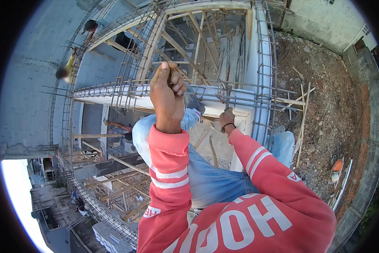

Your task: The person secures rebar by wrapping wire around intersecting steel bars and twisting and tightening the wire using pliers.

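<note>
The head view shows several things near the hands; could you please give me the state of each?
Left hand: raised, fingers curled
Thin wire: hanging below left hand
Right hand: closed, gripping
Dark tool: held in right hand
Steel bars: exposed
Left cuff: frayed edge

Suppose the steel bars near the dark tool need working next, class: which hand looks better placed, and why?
Probably the right hand: it grips the dark tool close to the steel bars. The left hand is raised nearer the camera and holds no such tool.
</note>
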Demonstrator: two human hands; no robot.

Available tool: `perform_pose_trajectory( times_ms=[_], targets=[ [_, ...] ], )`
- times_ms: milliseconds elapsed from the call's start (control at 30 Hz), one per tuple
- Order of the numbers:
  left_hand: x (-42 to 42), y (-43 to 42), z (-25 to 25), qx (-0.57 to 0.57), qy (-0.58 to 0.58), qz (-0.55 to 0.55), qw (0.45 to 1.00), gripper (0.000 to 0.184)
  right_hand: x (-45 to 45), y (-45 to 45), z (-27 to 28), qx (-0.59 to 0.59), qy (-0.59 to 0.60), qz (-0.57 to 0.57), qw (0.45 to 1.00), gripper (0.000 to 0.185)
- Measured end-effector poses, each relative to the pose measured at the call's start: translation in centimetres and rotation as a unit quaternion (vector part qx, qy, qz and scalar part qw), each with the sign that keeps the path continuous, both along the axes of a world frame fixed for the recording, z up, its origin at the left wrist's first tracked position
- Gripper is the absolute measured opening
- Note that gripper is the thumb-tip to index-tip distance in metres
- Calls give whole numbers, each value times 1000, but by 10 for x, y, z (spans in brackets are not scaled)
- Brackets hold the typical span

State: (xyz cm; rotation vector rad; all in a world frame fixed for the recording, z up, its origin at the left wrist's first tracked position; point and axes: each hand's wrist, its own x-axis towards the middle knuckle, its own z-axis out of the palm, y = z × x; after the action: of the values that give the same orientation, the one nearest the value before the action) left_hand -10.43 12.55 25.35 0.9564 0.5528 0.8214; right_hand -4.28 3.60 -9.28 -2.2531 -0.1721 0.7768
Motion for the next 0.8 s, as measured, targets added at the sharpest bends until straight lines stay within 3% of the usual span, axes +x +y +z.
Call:
perform_pose_trajectory(
  times_ms=[67, 100, 200, 233, 267, 333, 367, 500, 600, 633, 733, 767, 800],
  targets=[
    [-1, 0, 2, -9, -9, 0, 1000, 24, 9, -9, -16, 62, -45, -46, 996, 35],
    [-2, 0, 3, -9, -9, 2, 1000, 25, 6, -4, -12, 120, -48, -144, 981, 34],
    [-4, 0, 1, 6, 8, 11, 1000, 25, -6, 15, -9, 73, -18, -138, 988, 26],
    [-3, 0, 0, 7, 9, 6, 1000, 25, -6, 18, -12, 22, -5, -21, 1000, 27],
    [-1, 1, 0, 6, 4, 2, 1000, 24, -2, 16, -14, 24, -7, -27, 999, 27],
    [0, 1, 1, 9, -3, -1, 1000, 24, 6, 12, -13, 85, -59, -88, 991, 36],
    [1, 1, 1, 4, -10, -4, 1000, 24, 2, 18, -12, 126, -24, -209, 969, 37],
    [2, -6, -1, 1, -5, -9, 1000, 24, -28, 16, -13, 26, 58, -150, 987, 31],
    [6, -6, 1, 3, -12, -17, 1000, 24, -10, -13, -25, 64, -34, -75, 995, 37],
    [4, -6, 0, -6, -12, -12, 1000, 24, -13, -10, -23, 89, -32, -159, 983, 36],
    [5, -5, -1, 4, 3, 1, 1000, 24, -19, 9, -8, 50, 10, -234, 971, 32],
    [5, -6, -1, 3, 3, 0, 1000, 24, -19, 1, -2, 23, 12, -53, 998, 31],
    [7, -7, 0, 2, 1, -9, 1000, 24, -14, -3, -7, 23, 11, -56, 998, 31]
  ],
)
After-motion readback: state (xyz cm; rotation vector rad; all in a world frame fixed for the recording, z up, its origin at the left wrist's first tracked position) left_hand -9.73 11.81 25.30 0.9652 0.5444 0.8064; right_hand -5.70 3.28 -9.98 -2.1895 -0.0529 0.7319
